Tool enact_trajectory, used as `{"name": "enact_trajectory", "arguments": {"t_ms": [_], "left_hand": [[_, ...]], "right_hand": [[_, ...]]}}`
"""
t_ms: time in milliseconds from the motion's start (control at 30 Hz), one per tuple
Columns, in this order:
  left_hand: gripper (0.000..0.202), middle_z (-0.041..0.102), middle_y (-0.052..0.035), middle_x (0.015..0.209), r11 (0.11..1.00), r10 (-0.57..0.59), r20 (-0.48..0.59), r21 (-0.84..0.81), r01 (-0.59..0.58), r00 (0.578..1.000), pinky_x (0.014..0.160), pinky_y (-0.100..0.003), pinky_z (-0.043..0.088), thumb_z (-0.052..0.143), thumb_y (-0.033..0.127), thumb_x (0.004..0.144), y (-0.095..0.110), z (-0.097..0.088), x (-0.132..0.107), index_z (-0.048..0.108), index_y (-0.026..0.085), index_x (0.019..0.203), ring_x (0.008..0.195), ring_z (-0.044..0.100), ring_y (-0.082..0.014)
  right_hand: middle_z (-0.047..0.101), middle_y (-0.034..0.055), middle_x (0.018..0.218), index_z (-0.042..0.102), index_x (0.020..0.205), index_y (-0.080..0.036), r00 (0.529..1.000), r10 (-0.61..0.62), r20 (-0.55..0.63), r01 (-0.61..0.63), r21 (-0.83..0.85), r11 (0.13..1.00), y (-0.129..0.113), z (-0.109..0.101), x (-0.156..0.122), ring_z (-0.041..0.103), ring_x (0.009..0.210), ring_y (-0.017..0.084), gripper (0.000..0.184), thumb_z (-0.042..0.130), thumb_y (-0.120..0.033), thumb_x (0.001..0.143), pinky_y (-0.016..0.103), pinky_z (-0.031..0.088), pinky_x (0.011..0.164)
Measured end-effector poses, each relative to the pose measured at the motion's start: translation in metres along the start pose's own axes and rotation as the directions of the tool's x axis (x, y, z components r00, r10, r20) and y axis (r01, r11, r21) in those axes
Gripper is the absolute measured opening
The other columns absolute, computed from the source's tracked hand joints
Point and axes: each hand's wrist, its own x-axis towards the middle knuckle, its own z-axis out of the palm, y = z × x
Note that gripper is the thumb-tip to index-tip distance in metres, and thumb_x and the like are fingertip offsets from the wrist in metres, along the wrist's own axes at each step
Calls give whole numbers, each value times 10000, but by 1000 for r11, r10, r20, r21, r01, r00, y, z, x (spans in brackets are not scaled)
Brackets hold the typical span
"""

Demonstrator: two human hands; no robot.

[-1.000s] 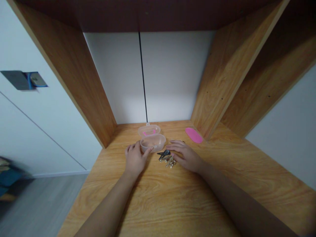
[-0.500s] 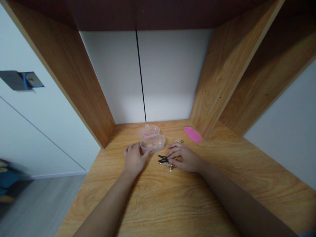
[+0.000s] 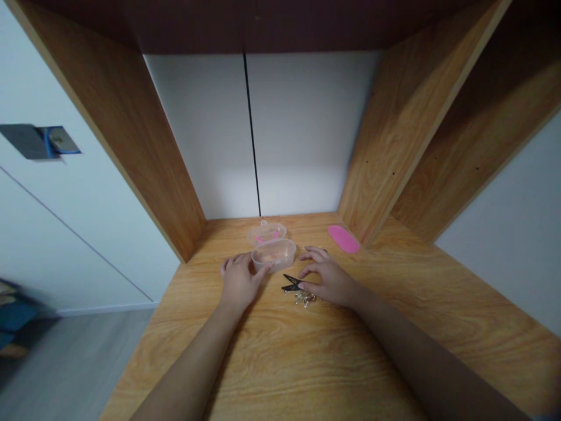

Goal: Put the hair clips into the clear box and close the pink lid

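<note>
My left hand (image 3: 240,283) is wrapped round the near left side of a clear plastic box (image 3: 287,263), the thumb along its front rim. The box stands upright, and its clear lid (image 3: 252,235) with a pink handle lies folded back behind it. My right hand (image 3: 328,278) hovers low over the tabletop, fingers curved and apart. The tip of its thumb meets black snap hair clips (image 3: 291,283), which lie in a V shape. Just in front is a small heap of shiny metal pieces (image 3: 305,299), too small to make out singly. The fingers hide part of the clips.
A flat pink oval piece (image 3: 343,238) lies at the back right, beside an upright wooden panel (image 3: 385,146). Another panel (image 3: 127,134) rises on the left, with a white back wall (image 3: 302,134) between. The wooden tabletop (image 3: 280,368) reaches toward me.
My right hand's fingers have lifted and spread away from the black clips, hiding the small pieces behind them. The clips have opened into a wider V. The left hand still holds the box.
</note>
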Motion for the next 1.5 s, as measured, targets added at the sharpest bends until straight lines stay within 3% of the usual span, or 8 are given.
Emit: {"name": "enact_trajectory", "arguments": {"t_ms": [133, 367, 567, 833, 1033, 1300, 1400, 1500], "left_hand": [[389, 752, -86, 1048, 1000, 13, 3, -7, -13, 1000, 1005, -481, 343, 619, 581, 871, -1, 0, 0, 717, 234, 1015, 1050, 640, -325], [406, 749, -89, 1059, 1000, 12, 0, -12, -12, 1000, 1006, -479, 342, 624, 578, 870, -1, 1, 0, 708, 227, 1054, 1060, 636, -320], [413, 741, -94, 1101, 999, 21, 17, -26, -20, 1000, 1015, -477, 341, 612, 567, 885, -2, 1, 1, 691, 227, 1107, 1083, 631, -316], [368, 734, -79, 1102, 1000, 15, 54, -22, -14, 998, 1043, -457, 326, 620, 532, 896, -1, 1, 0, 688, 237, 1105, 1110, 620, -286], [349, 735, -65, 1093, 999, 15, 47, -40, -13, 999, 1040, -476, 327, 624, 533, 892, -2, 2, 0, 692, 250, 1086, 1109, 621, -293], [357, 735, -64, 1092, 998, 19, 38, -64, -17, 999, 1032, -495, 331, 632, 536, 886, -3, 4, 0, 685, 256, 1100, 1111, 624, -305], [334, 734, -66, 1073, 997, 33, 47, -69, -30, 998, 1048, -503, 320, 614, 538, 898, -3, 3, 0, 690, 249, 1049, 1090, 632, -295], [344, 728, -70, 1107, 996, 53, 45, -76, -49, 998, 1066, -512, 310, 607, 545, 902, -4, 3, -1, 685, 253, 1067, 1113, 626, -295]], "right_hand": [[558, 115, 1380, 782, 862, -255, 997, 67, 31, -67, 6, 998, 0, 4, -1, 312, 1436, 376, 126, 764, -347, 779, 640, 272, 1132], [553, 81, 1407, 754, 803, -252, 993, 81, 86, -83, 18, 996, -9, 2, -2, 253, 1473, 367, 66, 759, -309, 772, 653, 178, 1158], [563, 120, 1378, 719, 939, -245, 997, 68, 42, -67, -21, 998, -6, 3, -3, 288, 1449, 391, 313, 794, -468, 733, 657, 225, 1139], [535, 145, 1405, 664, 1126, -228, 995, 103, 16, -102, -77, 992, 1, 4, -4, 267, 1463, 382, 494, 788, -489, 725, 610, 258, 1144], [527, 134, 1403, 724, 958, -241, 990, 133, 37, -131, -65, 989, -1, 4, -4, 272, 1458, 386, 254, 741, -427, 787, 627, 250, 1136], [540, 110, 1388, 703, 860, -223, 1000, -9, 30, 7, 55, 998, -2, 0, -2, 294, 1452, 339, 65, 691, -283, 839, 601, 252, 1145], [576, 107, 1326, 675, 847, -215, 996, -77, -34, 81, 126, 989, -3, -6, -1, 390, 1385, 312, 27, 667, -239, 855, 554, 306, 1124], [646, 87, 1115, 638, 837, -212, 989, -96, -115, 118, 205, 972, -4, -10, 2, 559, 1155, 255, 52, 631, -234, 885, 460, 421, 1013]]}}
